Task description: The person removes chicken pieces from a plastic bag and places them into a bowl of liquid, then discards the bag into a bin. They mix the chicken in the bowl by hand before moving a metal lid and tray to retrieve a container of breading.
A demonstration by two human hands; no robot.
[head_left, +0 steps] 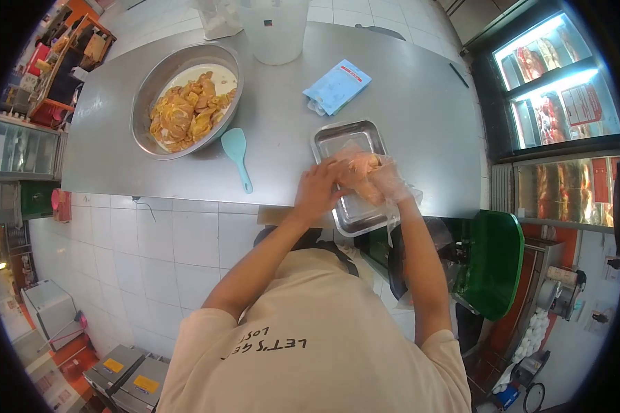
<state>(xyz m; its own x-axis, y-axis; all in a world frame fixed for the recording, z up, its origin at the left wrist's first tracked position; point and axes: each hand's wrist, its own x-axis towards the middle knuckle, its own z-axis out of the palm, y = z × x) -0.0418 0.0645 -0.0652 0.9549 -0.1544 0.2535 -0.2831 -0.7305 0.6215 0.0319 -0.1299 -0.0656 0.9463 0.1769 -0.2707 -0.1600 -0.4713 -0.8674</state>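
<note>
- Beige shirt [310,344] up close.
- Left hand [319,191], bare, clasps the chicken piece [362,165] over the steel tray [357,226] at the table [413,103] edge.
- Right hand [390,180], gloved, grips that same piece.

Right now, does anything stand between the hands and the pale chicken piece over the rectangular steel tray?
Nothing visible. The left hand and clear-gloved right hand grip the pale chicken piece.

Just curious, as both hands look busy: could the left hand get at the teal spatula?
Probably yes: the teal spatula lies on bare table beside the left hand, nothing between them.
</note>
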